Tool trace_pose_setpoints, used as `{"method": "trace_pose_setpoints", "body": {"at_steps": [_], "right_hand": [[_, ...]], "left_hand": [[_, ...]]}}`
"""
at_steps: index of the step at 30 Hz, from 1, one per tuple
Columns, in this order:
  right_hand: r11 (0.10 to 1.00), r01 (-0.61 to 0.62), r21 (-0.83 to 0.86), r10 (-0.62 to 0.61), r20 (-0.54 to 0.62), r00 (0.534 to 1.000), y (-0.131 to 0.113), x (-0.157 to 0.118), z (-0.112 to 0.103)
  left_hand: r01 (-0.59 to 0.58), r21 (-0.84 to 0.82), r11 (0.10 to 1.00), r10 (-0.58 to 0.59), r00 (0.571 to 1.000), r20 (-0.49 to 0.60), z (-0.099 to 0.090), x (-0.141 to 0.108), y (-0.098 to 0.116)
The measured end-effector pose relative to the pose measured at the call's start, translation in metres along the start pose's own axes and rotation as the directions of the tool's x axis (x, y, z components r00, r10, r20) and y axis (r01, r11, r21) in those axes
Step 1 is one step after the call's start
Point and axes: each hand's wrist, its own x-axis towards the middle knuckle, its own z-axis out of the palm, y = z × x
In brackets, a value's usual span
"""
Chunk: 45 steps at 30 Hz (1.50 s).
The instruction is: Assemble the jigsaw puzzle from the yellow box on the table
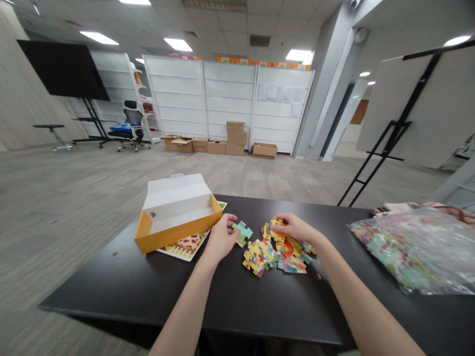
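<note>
Briefly, head view only; two hands in frame, both the wearer's. Left hand (221,238) is partly curled, fingertips against one separate teal jigsaw piece (243,233); whether it is gripped, I cannot tell. Right hand (296,228) is bent over a single overlapping pile of jigsaw pieces (276,254), fingers on yellow pieces at its top; firm grasp or light rest, cannot tell. Pile sits mid-table near the far edge, too overlapped to count. One open orange cardboard box (177,232) stands toward the left of the black table (111,287), its end on one printed puzzle card (187,245). One clear plastic bag (403,252) with printed contents lies at the table's right end, one pink cloth (419,206) behind it.
</note>
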Motion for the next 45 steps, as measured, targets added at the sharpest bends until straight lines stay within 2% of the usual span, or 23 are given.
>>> {"method": "trace_pose_setpoints", "body": {"at_steps": [4,8,14,17,21,24,26,28,31,35,39,43,45], "right_hand": [[1.000,0.019,0.000,-0.019,-0.061,0.998,0.004,0.002,0.001],[0.997,0.046,-0.068,-0.054,-0.126,0.991,0.010,0.006,0.004],[0.992,0.091,-0.092,-0.107,-0.196,0.975,0.011,0.007,0.006],[0.996,0.085,-0.002,-0.083,-0.230,0.970,0.003,0.004,0.004],[0.966,-0.008,0.257,0.059,-0.190,0.980,-0.008,0.000,0.003],[0.893,-0.073,0.444,0.125,-0.089,0.988,-0.012,-0.002,0.005],[0.838,-0.090,0.538,0.098,0.015,0.995,-0.014,-0.003,0.007],[0.795,-0.076,0.602,0.018,0.102,0.995,-0.018,-0.004,0.009],[0.771,-0.033,0.636,-0.080,0.148,0.986,-0.025,-0.007,0.011],[0.773,0.001,0.634,-0.109,0.131,0.985,-0.032,-0.009,0.012],[0.756,0.040,0.654,-0.071,0.022,0.997,-0.037,-0.008,0.015],[0.710,0.069,0.701,-0.019,-0.079,0.997,-0.039,-0.003,0.026],[0.720,0.085,0.689,-0.018,-0.103,0.994,-0.040,-0.001,0.032]], "left_hand": [[-0.048,0.255,0.966,0.049,0.999,0.003,0.001,-0.004,0.002],[-0.052,0.454,0.889,0.045,0.999,0.026,0.002,-0.008,0.009],[-0.035,0.603,0.797,0.007,0.999,0.049,0.001,-0.014,0.021],[-0.040,0.620,0.784,-0.001,0.998,0.066,0.000,-0.015,0.023],[-0.066,0.622,0.780,0.030,0.997,0.068,-0.002,-0.015,0.022],[-0.063,0.539,0.840,0.066,0.998,0.014,0.001,-0.013,0.021],[-0.075,0.351,0.933,0.079,0.997,0.002,0.004,-0.010,0.022],[-0.105,0.090,0.990,0.100,0.994,0.052,0.008,-0.009,0.025],[-0.089,-0.180,0.980,0.118,0.981,0.157,0.012,-0.009,0.029],[-0.019,-0.293,0.956,0.084,0.974,0.211,0.012,-0.011,0.033],[0.033,-0.339,0.940,0.073,0.953,0.294,0.012,-0.013,0.034],[0.043,-0.351,0.935,0.109,0.908,0.403,0.014,-0.018,0.037],[0.012,-0.327,0.945,0.128,0.907,0.402,0.015,-0.020,0.039]]}}
